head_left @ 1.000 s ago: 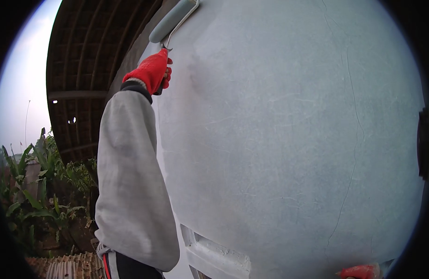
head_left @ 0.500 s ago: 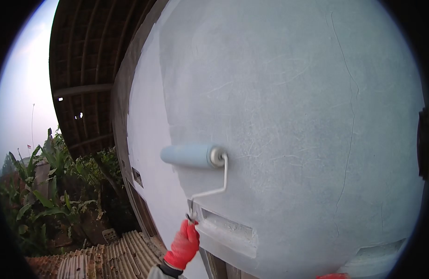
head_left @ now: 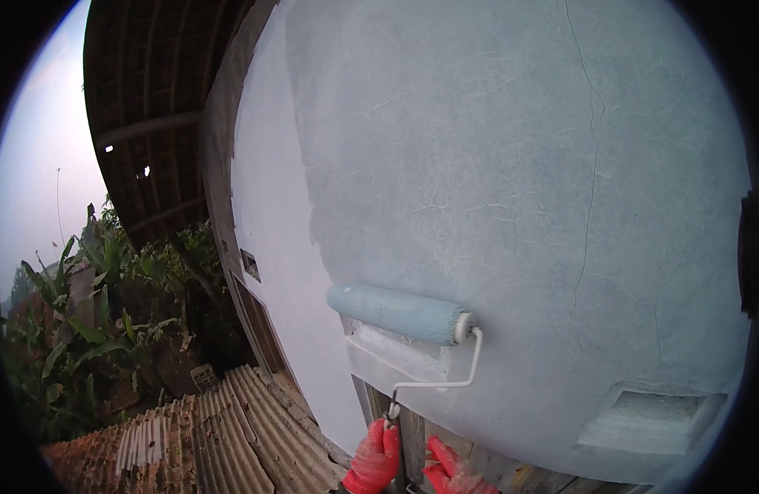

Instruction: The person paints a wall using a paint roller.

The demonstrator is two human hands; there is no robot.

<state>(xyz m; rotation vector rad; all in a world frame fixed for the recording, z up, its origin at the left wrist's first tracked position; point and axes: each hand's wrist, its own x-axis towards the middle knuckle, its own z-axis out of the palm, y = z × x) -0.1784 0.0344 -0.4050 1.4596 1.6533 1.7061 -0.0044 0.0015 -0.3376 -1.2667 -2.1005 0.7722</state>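
Note:
My left hand (head_left: 373, 459), in a red glove, is closed round the lower end of the paint roller's handle at the bottom of the view. The light blue roller (head_left: 400, 314) lies against the wall, over the upper edge of a recess, its white wire frame bending down to the hand. Just right of it is my right hand (head_left: 452, 471), also red-gloved, with fingers partly curled and apart; nothing shows between them. The wall (head_left: 478, 165) is grey-blue on the right and paler along its left strip, with a thin crack running down.
Corrugated roofing sheets (head_left: 231, 428) lie at lower left. Behind them grow green plants (head_left: 108, 313). A dark roof underside (head_left: 157, 90) hangs at upper left. A second recess (head_left: 653, 420) is at lower right, and wooden boards (head_left: 511, 469) show below the wall.
The roller came down the wall from the top, with my left hand lowered to the bottom of the view. My right hand has moved from the lower right corner to beside the left. The view has shifted.

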